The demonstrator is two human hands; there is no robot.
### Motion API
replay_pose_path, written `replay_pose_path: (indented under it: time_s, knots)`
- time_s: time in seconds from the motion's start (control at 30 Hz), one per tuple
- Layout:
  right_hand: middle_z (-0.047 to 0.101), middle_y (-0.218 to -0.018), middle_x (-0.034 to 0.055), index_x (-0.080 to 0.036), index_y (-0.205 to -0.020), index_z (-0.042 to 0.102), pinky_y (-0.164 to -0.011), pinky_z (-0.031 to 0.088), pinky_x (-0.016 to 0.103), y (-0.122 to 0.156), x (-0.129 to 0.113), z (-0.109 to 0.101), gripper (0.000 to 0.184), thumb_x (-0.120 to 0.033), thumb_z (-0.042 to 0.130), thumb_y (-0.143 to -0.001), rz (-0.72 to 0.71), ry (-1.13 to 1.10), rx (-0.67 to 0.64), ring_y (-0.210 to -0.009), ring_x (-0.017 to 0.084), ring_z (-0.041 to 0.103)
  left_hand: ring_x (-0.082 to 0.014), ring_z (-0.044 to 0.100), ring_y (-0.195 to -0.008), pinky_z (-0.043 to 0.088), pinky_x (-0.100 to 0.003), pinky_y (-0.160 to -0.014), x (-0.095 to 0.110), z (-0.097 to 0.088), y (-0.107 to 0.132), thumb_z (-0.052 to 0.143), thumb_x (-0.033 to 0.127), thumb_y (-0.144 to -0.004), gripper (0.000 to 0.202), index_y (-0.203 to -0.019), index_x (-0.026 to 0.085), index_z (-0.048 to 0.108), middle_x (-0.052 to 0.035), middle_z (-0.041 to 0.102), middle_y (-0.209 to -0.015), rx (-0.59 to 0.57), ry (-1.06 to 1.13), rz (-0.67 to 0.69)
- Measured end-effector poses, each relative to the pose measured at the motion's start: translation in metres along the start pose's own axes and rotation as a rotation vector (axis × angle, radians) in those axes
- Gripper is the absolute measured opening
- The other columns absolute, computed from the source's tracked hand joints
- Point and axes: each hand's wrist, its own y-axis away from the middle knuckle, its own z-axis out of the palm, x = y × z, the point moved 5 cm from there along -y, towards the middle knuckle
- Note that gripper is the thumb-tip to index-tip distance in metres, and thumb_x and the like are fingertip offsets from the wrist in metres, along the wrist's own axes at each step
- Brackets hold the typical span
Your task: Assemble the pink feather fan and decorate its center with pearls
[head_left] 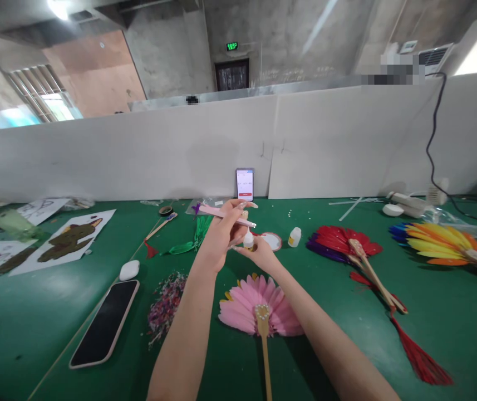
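Observation:
My left hand (pixel 225 225) is closed around a pair of pink tweezers (pixel 215 211), whose tips point right. Its fingers are close to the top of a small white bottle (pixel 249 239), and I cannot tell whether they touch it. The bottle stands upright in the fingers of my right hand (pixel 260 253). Below both hands lies a pink feather fan (pixel 249 303), with small pale beads in a heart shape on the head of its wooden handle (pixel 265 356). A round white dish with a red rim (pixel 272 241) is just behind my right hand.
A second small bottle (pixel 294 237) stands to the right. Further right lie a red and purple feather fan (pixel 342 245) and a rainbow one (pixel 442 245). Left are dried petals (pixel 166 306), a dark phone (pixel 105 326) and a white case (pixel 129 270). A lit phone (pixel 245 184) leans against the partition.

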Motion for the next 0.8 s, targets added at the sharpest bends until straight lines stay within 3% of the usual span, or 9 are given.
replay_pose_path:
  time_s: [0.2, 0.3, 0.43, 0.5, 0.53, 0.63, 0.7, 0.8]
  knots:
    - [0.062, -0.076, 0.0066, -0.016, -0.076, 0.061, -0.066, 0.042, 0.032, 0.004, 0.009, -0.005, 0.025, -0.036, 0.072, -0.067, 0.054, 0.164, -0.029, -0.074, 0.024, 0.058, -0.0045, 0.021, -0.035, 0.012, -0.019, -0.038, 0.013, 0.003, 0.009, 0.050, 0.036, -0.086, 0.018, -0.094, 0.020, 0.054, 0.0087, 0.031, -0.040, 0.090, -0.097, 0.037]
    - [0.065, -0.078, 0.0081, -0.016, -0.085, 0.061, -0.065, 0.042, 0.032, 0.007, 0.007, -0.007, 0.028, -0.036, 0.072, -0.068, 0.085, 0.210, -0.041, -0.075, 0.026, 0.061, -0.0042, 0.022, -0.035, 0.012, -0.019, -0.038, 0.013, 0.003, 0.010, 0.049, 0.035, -0.086, 0.017, -0.094, 0.020, 0.054, 0.0084, 0.033, -0.040, 0.105, -0.141, 0.033]
    - [0.065, -0.093, 0.0142, -0.013, -0.109, 0.057, -0.072, 0.044, 0.037, 0.011, -0.010, -0.022, 0.064, -0.035, 0.082, -0.055, 0.097, 0.240, -0.043, -0.087, 0.031, 0.061, -0.0036, 0.022, -0.035, 0.016, -0.016, -0.038, 0.007, 0.000, 0.006, 0.052, 0.033, -0.085, 0.015, -0.093, 0.020, 0.053, 0.0099, 0.032, -0.040, 0.131, -0.177, 0.014]
    - [0.060, -0.107, 0.0189, -0.011, -0.121, 0.052, -0.080, 0.043, 0.040, 0.015, -0.029, -0.040, 0.086, -0.035, 0.086, -0.046, 0.083, 0.247, -0.023, -0.098, 0.034, 0.057, -0.0035, 0.022, -0.035, 0.016, -0.016, -0.038, 0.004, -0.003, 0.003, 0.053, 0.033, -0.085, 0.015, -0.093, 0.020, 0.053, 0.0105, 0.031, -0.039, 0.122, -0.191, -0.004]
    - [0.057, -0.111, 0.0196, -0.011, -0.127, 0.048, -0.083, 0.042, 0.042, 0.017, -0.041, -0.051, 0.091, -0.039, 0.085, -0.048, 0.064, 0.243, -0.009, -0.101, 0.034, 0.056, -0.0034, 0.022, -0.036, 0.017, -0.015, -0.038, 0.003, -0.004, 0.002, 0.054, 0.033, -0.085, 0.015, -0.093, 0.020, 0.053, 0.0106, 0.031, -0.039, 0.119, -0.197, -0.012]
    - [0.060, -0.101, 0.0098, -0.018, -0.130, 0.048, -0.075, 0.046, 0.034, 0.030, -0.086, -0.080, 0.073, -0.047, 0.072, -0.067, -0.104, 0.070, -0.021, -0.083, 0.021, 0.058, -0.0034, 0.022, -0.036, 0.017, -0.015, -0.038, 0.002, -0.003, 0.002, 0.055, 0.033, -0.084, 0.016, -0.094, 0.020, 0.053, 0.0110, 0.030, -0.039, 0.110, -0.218, -0.033]
    - [0.063, -0.095, 0.0062, -0.021, -0.114, 0.061, -0.063, 0.046, 0.028, 0.041, -0.113, -0.091, 0.046, -0.046, 0.065, -0.075, -0.198, -0.147, -0.061, -0.075, 0.017, 0.057, -0.0033, 0.022, -0.036, 0.017, -0.015, -0.038, 0.003, 0.000, 0.003, 0.057, 0.032, -0.084, 0.016, -0.094, 0.020, 0.054, 0.0110, 0.030, -0.039, 0.097, -0.237, -0.047]
    - [0.066, -0.072, 0.0018, -0.020, -0.083, 0.070, -0.051, 0.038, 0.025, 0.052, -0.133, -0.100, 0.023, -0.041, 0.062, -0.079, -0.246, -0.130, 0.047, -0.058, 0.013, 0.050, -0.0031, 0.022, -0.035, 0.016, -0.015, -0.037, 0.002, 0.006, 0.006, 0.058, 0.031, -0.082, 0.014, -0.090, 0.019, 0.057, 0.0107, 0.028, -0.038, 0.093, -0.248, -0.064]
